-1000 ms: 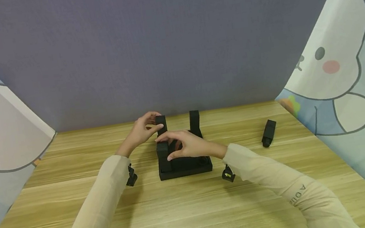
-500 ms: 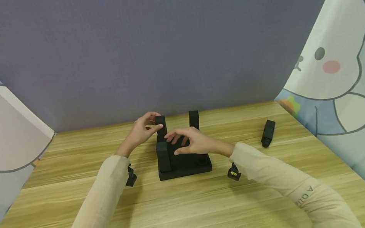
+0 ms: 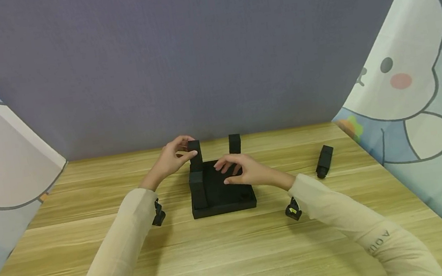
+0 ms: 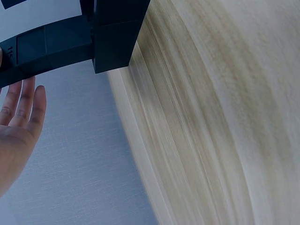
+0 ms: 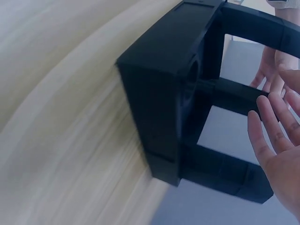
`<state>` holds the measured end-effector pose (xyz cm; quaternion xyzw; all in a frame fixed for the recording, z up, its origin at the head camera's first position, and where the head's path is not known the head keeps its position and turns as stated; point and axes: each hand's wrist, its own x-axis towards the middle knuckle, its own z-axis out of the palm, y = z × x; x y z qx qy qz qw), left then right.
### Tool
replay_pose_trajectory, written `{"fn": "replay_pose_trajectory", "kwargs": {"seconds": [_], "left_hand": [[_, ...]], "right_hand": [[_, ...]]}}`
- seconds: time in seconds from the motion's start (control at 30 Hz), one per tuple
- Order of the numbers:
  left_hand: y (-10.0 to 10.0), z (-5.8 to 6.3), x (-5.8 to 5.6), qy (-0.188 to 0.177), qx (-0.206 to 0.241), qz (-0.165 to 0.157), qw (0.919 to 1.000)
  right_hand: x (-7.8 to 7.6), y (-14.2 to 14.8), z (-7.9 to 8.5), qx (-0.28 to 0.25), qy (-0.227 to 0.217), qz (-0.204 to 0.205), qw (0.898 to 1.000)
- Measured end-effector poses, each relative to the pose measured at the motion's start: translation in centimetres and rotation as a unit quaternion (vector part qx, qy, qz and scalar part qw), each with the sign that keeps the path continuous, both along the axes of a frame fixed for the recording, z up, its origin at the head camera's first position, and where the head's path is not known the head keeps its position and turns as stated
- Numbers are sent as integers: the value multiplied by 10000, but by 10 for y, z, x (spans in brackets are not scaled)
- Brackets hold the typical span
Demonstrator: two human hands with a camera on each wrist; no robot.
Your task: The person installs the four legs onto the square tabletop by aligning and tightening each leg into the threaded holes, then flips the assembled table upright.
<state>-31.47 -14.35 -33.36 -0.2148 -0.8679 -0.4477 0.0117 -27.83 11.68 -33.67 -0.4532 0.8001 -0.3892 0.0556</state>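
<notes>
1. Left hand (image 3: 168, 158) pinches the far-left post (image 3: 196, 160) of the black base (image 3: 224, 209), at the table's (image 3: 221, 260) far middle; a sideways pull could tilt it.
2. Right hand (image 3: 247, 170) is loose, grasping nothing; reaching farther, it could knock the far-right post (image 3: 235, 143).

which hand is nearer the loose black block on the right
Right. The right hand is above the base, left of the block; the left hand is farther left, pinching a post.

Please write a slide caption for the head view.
Left hand holds a rear black post; right hand hovers empty over the base.
</notes>
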Motion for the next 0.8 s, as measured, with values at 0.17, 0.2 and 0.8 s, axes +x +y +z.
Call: {"fn": "replay_pose_trajectory", "kwargs": {"seconds": [0.17, 0.2, 0.8], "left_hand": [[-2, -3, -4, -19, -13, 28, 10000], [-2, -3, -4, -19, -18, 28, 10000], [-2, -4, -4, 31, -80, 40, 10000]], "right_hand": [[0, 11, -4, 29, -83, -177, 9998], [0, 13, -4, 40, -119, -225, 9997], [-8, 64, -14, 24, -220, -979, 9950]]}}
